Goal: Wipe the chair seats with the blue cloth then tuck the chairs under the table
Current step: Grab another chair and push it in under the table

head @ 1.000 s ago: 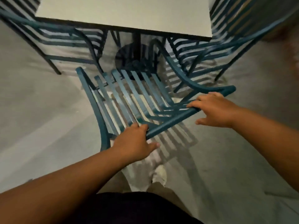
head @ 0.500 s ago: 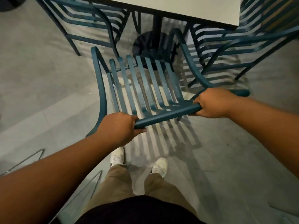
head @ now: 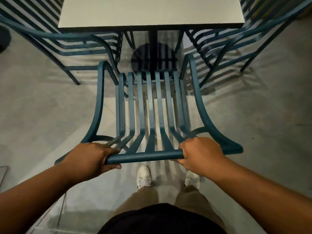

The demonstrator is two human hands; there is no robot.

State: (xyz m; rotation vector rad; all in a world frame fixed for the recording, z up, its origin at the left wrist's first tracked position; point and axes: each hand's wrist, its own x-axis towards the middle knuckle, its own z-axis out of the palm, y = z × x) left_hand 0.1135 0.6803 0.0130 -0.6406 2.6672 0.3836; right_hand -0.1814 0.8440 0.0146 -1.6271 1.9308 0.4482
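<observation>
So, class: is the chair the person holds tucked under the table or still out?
Out. The chair stands in front of the table, its seat uncovered; both hands grip its top rail.

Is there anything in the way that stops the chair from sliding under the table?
Nothing visible blocks the straight path. The chair faces the table, and both hands, left hand and right hand, grip its top rail. The table's post stands ahead, and side chairs sit close at left and right.
</observation>
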